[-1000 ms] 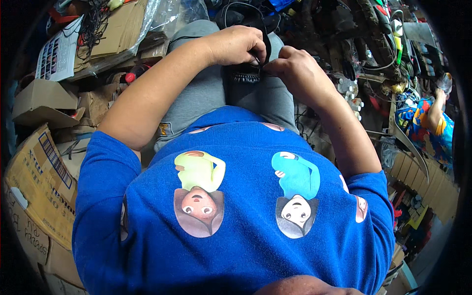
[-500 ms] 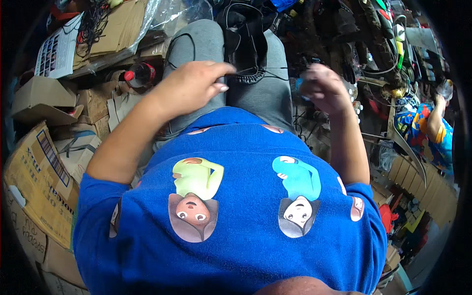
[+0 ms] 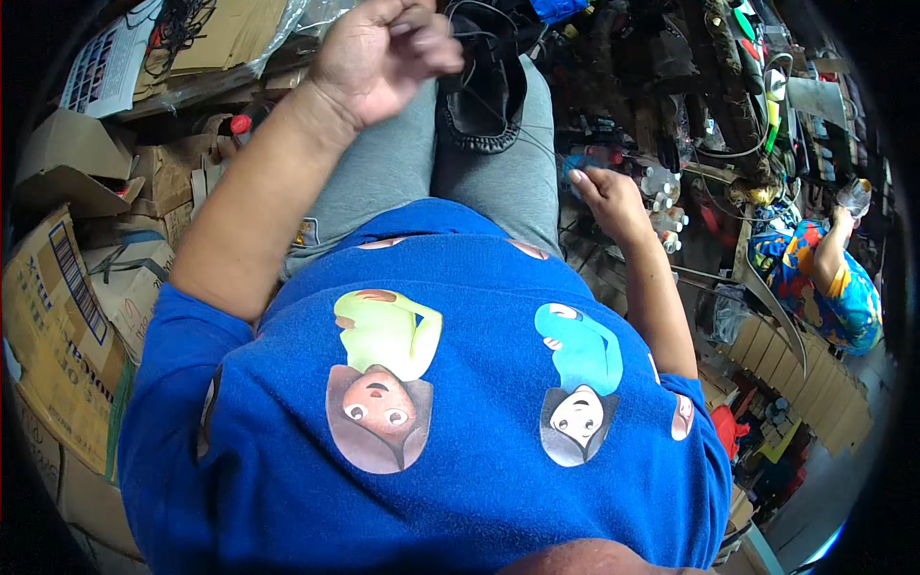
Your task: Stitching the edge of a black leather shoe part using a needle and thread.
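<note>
A black shoe (image 3: 484, 142) with a gathered, stitched toe lies between my grey-trousered knees. A thin dark thread (image 3: 539, 142) runs from its toe toward my right hand (image 3: 613, 199), which is to the right of my lap, thumb and fingers pinched together at the thread's end. My left hand (image 3: 388, 57) is raised beside the shoe's far left side, above my left knee. Its fingers are curled and blurred, and whatever they hold cannot be made out.
Cardboard boxes (image 3: 72, 172) and a red-capped bottle (image 3: 240, 126) stand at the left. Several small bottles (image 3: 666, 206) are beyond my right hand. Another person's arm (image 3: 832, 251) holds a bottle at the far right. A curved strip (image 3: 774, 307) hangs nearby.
My left hand has swung up and away from the shoe's toe, out past my left knee. My right hand has moved slightly down and left. The shoe remains on my lap.
</note>
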Demonstrator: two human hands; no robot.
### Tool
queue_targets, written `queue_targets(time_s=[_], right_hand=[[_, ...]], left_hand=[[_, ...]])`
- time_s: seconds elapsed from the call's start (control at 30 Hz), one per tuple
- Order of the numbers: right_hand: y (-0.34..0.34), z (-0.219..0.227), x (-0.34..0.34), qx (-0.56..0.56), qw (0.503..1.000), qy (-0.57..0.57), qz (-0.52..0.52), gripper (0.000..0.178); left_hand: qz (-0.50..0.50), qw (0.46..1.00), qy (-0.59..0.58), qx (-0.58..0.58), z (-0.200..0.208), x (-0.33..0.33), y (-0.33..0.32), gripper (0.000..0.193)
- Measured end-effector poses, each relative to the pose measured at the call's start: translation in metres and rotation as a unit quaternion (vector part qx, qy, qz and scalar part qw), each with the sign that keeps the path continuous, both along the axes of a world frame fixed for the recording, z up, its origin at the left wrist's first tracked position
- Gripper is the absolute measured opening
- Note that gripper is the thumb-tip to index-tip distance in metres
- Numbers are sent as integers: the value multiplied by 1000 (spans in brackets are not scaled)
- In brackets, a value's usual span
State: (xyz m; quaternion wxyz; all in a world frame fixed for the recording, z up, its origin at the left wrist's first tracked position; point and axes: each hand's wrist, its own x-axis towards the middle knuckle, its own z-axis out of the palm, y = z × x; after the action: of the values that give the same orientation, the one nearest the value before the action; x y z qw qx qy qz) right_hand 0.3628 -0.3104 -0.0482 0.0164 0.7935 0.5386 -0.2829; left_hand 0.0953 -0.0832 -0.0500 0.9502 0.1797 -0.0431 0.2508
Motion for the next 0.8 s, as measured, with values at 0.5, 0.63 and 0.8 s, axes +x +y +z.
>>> queue_targets(time_s=[0.5, 0.63, 0.8], right_hand=[[-7, -7, 49, 312, 893, 206, -251, 51], [67, 37, -26, 243, 925, 293, -4, 49], [111, 39, -54, 148, 975, -47, 158, 54]], left_hand=[[264, 618, 472, 571, -6, -63, -2, 32], [181, 500, 369, 762, 5, -9, -66, 38], [123, 434, 405, 795, -5, -4, -83, 31]])
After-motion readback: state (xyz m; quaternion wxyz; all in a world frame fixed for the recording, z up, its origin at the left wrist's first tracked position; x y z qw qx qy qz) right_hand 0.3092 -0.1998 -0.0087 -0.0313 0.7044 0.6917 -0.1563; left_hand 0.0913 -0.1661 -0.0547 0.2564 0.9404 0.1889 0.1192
